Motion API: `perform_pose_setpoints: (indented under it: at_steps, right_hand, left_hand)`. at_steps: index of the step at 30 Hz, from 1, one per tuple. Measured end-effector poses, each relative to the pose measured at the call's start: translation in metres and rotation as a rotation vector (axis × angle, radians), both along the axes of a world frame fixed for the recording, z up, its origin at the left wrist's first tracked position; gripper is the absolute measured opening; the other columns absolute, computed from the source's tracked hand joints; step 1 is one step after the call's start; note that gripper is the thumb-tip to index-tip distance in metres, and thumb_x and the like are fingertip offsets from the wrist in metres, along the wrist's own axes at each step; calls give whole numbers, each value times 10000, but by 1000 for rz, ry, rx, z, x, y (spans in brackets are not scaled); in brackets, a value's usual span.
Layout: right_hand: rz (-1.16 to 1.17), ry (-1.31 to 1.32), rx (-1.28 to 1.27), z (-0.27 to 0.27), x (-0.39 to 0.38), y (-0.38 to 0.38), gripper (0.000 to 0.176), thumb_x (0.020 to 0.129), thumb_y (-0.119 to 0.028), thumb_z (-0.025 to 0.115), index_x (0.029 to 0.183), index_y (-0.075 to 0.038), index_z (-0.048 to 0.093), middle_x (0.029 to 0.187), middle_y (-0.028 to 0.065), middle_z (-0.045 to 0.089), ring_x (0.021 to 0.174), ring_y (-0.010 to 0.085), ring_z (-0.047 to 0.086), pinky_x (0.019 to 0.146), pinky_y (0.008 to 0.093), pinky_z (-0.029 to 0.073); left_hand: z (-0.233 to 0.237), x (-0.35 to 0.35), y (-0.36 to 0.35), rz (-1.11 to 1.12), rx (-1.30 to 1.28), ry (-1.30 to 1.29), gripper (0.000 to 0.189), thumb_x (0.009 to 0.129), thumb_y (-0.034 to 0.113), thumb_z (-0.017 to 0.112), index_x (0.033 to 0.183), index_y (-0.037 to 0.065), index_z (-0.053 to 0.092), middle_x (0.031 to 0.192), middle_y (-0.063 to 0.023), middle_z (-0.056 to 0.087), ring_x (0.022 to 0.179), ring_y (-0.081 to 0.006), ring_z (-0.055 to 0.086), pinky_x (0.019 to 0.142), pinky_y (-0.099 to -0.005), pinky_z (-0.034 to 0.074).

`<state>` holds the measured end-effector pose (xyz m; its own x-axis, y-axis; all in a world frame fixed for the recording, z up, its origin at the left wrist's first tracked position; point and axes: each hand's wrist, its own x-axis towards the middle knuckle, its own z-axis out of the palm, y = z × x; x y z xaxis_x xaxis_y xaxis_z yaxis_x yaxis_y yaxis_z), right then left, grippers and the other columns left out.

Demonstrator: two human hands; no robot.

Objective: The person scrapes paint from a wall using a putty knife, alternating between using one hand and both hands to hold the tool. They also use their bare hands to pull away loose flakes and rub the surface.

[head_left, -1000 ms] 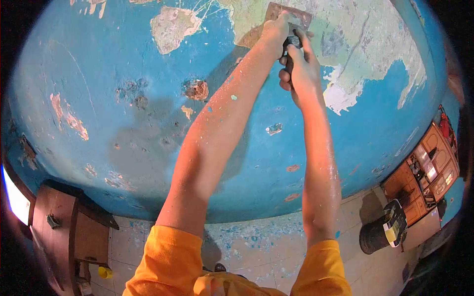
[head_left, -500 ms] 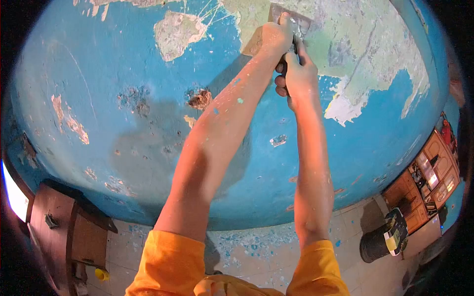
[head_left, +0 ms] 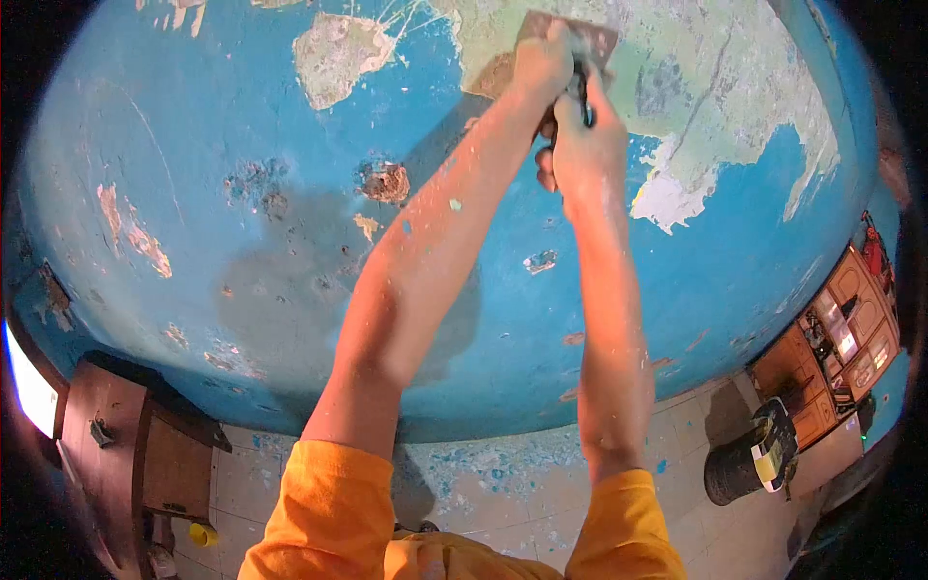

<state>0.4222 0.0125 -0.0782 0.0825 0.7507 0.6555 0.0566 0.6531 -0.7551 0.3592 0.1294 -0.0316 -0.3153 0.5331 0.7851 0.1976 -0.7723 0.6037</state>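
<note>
A wide-bladed scraper (head_left: 596,41) lies against the blue painted wall (head_left: 512,319), over a patch where the paint is gone. My right hand (head_left: 592,145) is closed around its dark handle. On the left part of the blade, my left hand (head_left: 543,66) grips with the thumb lying up the blade's face; its other fingers are mostly hidden. Pale green and grey bare plaster (head_left: 701,77) spreads around and to the right of the blade. Flecks of paint stick to my left forearm.
Another bare patch (head_left: 338,58) and a brownish hole (head_left: 385,182) mark the wall on the left. Paint chips (head_left: 493,474) litter the tiled floor. A wooden cabinet (head_left: 101,425) stands at lower left; a black bucket (head_left: 732,474) and wooden cupboard (head_left: 797,372) are at right.
The view has shifted slightly, so the wall marks sit a little higher and further left. Both hands have moved slightly down and right against the wall with the scraper, their grip kept.
</note>
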Motion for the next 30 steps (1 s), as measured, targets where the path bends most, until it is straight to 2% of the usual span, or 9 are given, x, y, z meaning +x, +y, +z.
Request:
perform_pose_setpoints:
  at_steps: [2, 6, 8, 10, 12, 14, 22, 29, 30]
  right_hand:
    - [-149, -64, 121, -19, 2, 36, 483, 919, -150, 468, 1401, -178, 441, 674, 25, 475, 429, 108, 410, 360, 283, 301]
    - [-77, -99, 228, 23, -9, 34, 490, 914, -157, 465, 1404, -160, 437, 674, 28, 480, 435, 112, 424, 360, 287, 310]
    - [-39, -35, 142, -1, -10, 27, 491, 914, -158, 462, 1404, -155, 434, 682, 29, 483, 438, 112, 430, 357, 287, 311]
    - [-174, -61, 182, -27, -7, 40, 496, 913, -149, 461, 1407, -155, 429, 686, 26, 482, 438, 109, 429, 358, 280, 313]
    - [-182, -84, 185, -11, -11, 29, 517, 910, -127, 454, 1423, -171, 407, 683, 20, 475, 436, 103, 418, 356, 271, 305]
    - [53, 5, -11, 5, -8, 8, 513, 914, -116, 450, 1420, -184, 408, 677, 17, 467, 431, 98, 407, 353, 268, 297]
    - [45, 84, -70, 8, -14, 10, 441, 942, -153, 463, 1382, -166, 446, 668, 12, 454, 429, 96, 390, 361, 271, 282]
    - [78, 63, -89, 4, -3, 4, 422, 930, -146, 468, 1351, -136, 472, 669, 14, 460, 427, 96, 384, 362, 274, 283]
    - [100, 69, -114, 12, -2, 8, 424, 927, -137, 464, 1351, -137, 474, 670, 16, 463, 426, 96, 382, 362, 275, 284]
  left_hand:
    - [-3, -1, -11, 5, -59, -67, 691, 922, 528, 434, 979, -132, 633, 937, -333, 643, 941, -403, 652, 837, -439, 493]
    - [39, -17, -2, 47, -90, -42, 707, 934, 539, 409, 987, -129, 635, 969, -350, 632, 1004, -408, 635, 864, -447, 483]
    - [16, -14, -4, -30, -113, 22, 703, 948, 531, 393, 999, -128, 633, 982, -351, 630, 1011, -412, 632, 869, -449, 481]
    - [-7, -9, 5, 8, -10, 23, 694, 956, 521, 385, 1001, -125, 636, 980, -347, 632, 1005, -413, 633, 868, -456, 478]
    - [5, -13, -13, 37, -191, 62, 701, 955, 523, 387, 988, -132, 636, 984, -349, 631, 1014, -415, 627, 879, -457, 470]
    - [12, -14, -18, -70, -198, -7, 725, 948, 537, 393, 965, -147, 633, 988, -357, 626, 1028, -428, 617, 891, -456, 461]
    - [6, -7, -8, 70, -110, 7, 740, 937, 536, 391, 920, -164, 632, 915, -367, 624, 975, -455, 623, 860, -465, 467]
    - [6, -5, -10, 23, -119, 12, 715, 941, 513, 419, 936, -174, 617, 898, -365, 627, 967, -445, 630, 852, -468, 466]
    - [13, -5, -7, 27, -137, 42, 785, 928, 580, 380, 1009, -168, 606, 1010, -367, 603, 1058, -441, 589, 914, -458, 436]
